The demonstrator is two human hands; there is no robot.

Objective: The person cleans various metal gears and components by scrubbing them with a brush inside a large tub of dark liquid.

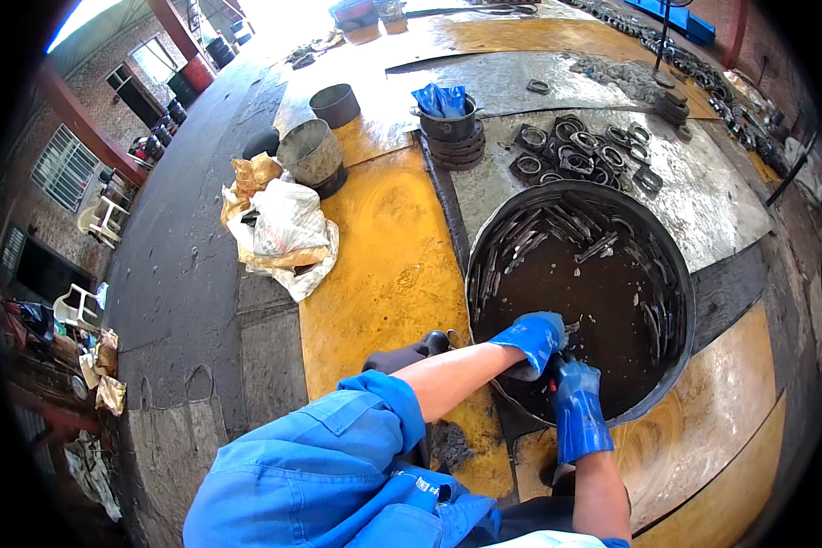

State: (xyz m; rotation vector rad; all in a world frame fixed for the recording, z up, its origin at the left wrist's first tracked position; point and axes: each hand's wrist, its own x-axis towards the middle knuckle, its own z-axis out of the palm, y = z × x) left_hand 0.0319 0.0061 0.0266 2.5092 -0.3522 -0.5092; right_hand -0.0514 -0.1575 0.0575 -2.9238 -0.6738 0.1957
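Both my hands are in blue rubber gloves and meet over the near part of a large round black tub (688, 320). Brown murky liquid (584, 301) fills the tub, and dark strips (594, 245) lean along its inner wall. My left hand (532, 344) is closed, with a short dark piece (571, 328) showing at its fingertips; its kind is unclear. Just below and to its right, my right hand (575, 382) is closed too. A small red spot (553, 385) shows beside its fingers, but what it grips is mostly hidden.
Several dark metal rings (580, 151) lie on a metal sheet beyond the tub. Behind it stands a pot with blue plastic (443, 100) on stacked rings. Left of the yellow sheet (388, 237) sit white sacks (283, 224) and a worn metal drum (310, 153).
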